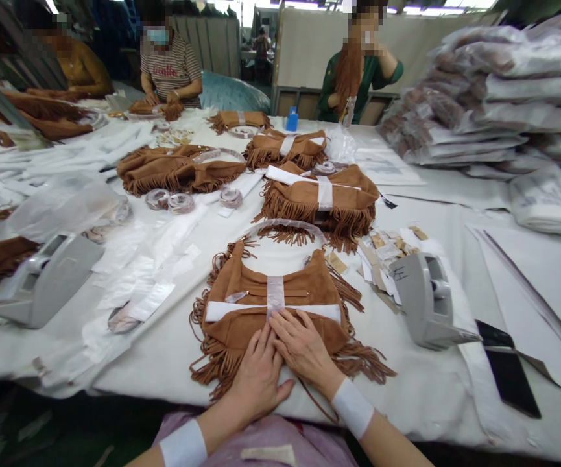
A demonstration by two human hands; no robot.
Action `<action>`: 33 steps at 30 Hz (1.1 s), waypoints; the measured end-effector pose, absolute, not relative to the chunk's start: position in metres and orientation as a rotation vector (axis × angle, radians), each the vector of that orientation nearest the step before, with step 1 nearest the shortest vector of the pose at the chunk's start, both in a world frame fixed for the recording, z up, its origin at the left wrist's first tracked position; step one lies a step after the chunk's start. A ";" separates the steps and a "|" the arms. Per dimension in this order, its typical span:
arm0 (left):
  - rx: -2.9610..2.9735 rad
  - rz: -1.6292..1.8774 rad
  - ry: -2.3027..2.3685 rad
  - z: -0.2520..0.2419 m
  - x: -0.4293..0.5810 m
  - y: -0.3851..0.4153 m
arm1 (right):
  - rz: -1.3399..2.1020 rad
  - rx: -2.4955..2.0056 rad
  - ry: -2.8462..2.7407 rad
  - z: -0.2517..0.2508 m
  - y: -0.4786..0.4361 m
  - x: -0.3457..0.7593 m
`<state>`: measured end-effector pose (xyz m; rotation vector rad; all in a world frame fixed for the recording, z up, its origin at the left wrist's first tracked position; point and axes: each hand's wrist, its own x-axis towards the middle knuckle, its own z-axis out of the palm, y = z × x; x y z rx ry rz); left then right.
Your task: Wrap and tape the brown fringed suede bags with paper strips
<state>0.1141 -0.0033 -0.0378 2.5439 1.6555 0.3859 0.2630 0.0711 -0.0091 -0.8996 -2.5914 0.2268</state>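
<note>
A brown fringed handbag [241, 331] lies flat on the white-covered table in front of me, its plastic-wrapped handle [285, 224] pointing away. Across its middle runs a white paper strip [231, 311], and a translucent wrap band [275, 292] crosses it lengthwise. My left hand [258, 373] rests flat on the lower part of the bag, fingers stretched toward the band. Beside it, my right hand [302, 344] presses on the band's lower end with fingers extended. The two hands touch near the fingertips. Fringe spreads out at both sides of the bag.
Grey tape dispensers stand at left [47, 279] and right [426, 298]. More fringed bags [319, 194] lie beyond, near paper tags [392, 250]. A black phone [511, 379] lies at right, below a stack of bagged goods [484, 97]. Several people work across the table.
</note>
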 end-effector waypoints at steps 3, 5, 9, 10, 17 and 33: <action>2.577 0.389 1.651 -0.038 0.116 -0.008 | 0.218 -1.044 -2.614 -0.008 0.068 0.255; 2.637 0.425 1.652 -0.044 0.116 -0.010 | 0.243 -1.111 -2.570 -0.002 0.067 0.258; 2.723 0.568 1.648 -0.065 0.116 -0.009 | 0.155 -1.345 -2.140 0.026 0.074 0.318; 2.736 0.591 1.639 -0.069 0.116 -0.009 | 0.093 -1.448 -1.943 0.036 0.076 0.346; 2.778 0.629 1.616 -0.079 0.114 -0.009 | 0.314 -2.057 -0.938 0.069 0.085 0.531; 2.865 0.780 1.615 -0.079 0.115 -0.005 | 0.683 -1.939 -0.858 0.058 0.103 0.553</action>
